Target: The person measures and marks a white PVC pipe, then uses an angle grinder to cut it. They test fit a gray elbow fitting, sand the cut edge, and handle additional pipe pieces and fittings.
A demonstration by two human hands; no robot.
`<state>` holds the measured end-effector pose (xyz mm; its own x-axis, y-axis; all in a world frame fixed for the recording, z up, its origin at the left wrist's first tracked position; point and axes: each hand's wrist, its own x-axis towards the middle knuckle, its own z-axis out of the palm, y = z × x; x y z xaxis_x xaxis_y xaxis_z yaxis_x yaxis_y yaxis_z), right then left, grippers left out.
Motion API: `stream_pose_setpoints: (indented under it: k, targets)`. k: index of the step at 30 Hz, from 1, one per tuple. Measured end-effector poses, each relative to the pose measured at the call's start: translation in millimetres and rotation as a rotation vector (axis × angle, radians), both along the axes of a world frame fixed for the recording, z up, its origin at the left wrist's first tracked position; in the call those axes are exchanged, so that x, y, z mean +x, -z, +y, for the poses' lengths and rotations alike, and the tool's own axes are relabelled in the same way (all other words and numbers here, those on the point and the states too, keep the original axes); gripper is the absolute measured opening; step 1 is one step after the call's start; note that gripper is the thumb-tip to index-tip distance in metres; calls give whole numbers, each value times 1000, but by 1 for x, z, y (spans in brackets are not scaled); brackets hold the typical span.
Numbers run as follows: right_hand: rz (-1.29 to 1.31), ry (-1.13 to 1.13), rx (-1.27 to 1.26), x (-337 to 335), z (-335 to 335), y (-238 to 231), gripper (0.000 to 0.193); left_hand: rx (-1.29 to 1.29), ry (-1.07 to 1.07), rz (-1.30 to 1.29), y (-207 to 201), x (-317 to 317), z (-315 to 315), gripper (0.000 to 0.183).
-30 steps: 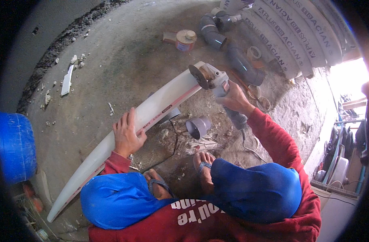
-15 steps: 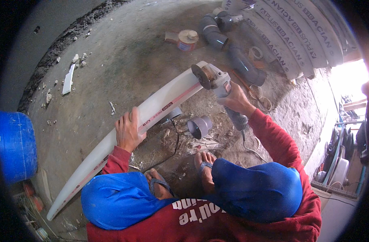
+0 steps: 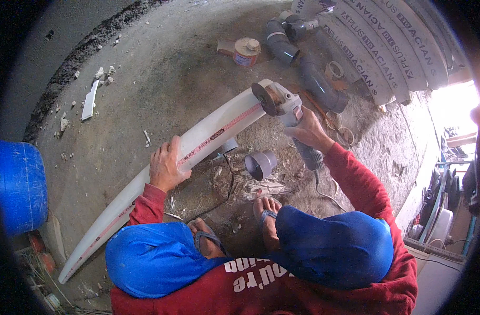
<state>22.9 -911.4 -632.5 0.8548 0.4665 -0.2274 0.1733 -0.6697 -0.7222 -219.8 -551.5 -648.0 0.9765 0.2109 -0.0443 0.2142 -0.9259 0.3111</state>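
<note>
A: Head view. Hands?
B: Left hand curled over the white pipe around mid-length, thumb on the near side. Right hand wrapped around the body of the angle grinder.
A: Pipe position?
B: Diagonal over the floor. One end toward the floor's lower-left corner, other end up at the grinder. Red printed stripe along it.
A: Disc touching?
B: Disc overlaps the pipe's upper end. Can't tell how deep, if at all.
A: Around it?
B: Grey coupling on the floor, between pipe and grinder cord. Round tin beyond the pipe's upper end. Dark grey pipe fitting right of the grinder head. White strip near the floor's wall-side edge, blue barrel at its left edge.
</note>
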Motion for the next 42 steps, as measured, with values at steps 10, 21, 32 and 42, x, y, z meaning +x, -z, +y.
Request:
stream_pose_setpoints:
  k: [10, 21, 32, 42]
  targets:
    - [-4, 3, 4, -1, 1, 0, 66, -79, 35, 24, 1, 3, 11, 97]
    - [-25, -20, 13, -2, 4, -4, 63, -235, 27, 107, -1, 13, 25, 88]
    - [-17, -4, 31, -3, 1, 2, 56, -261, 62, 87, -1, 17, 31, 87]
    - [-59, -30, 63, -6, -2, 3, 58, -295, 57, 105, -3, 19, 35, 94]
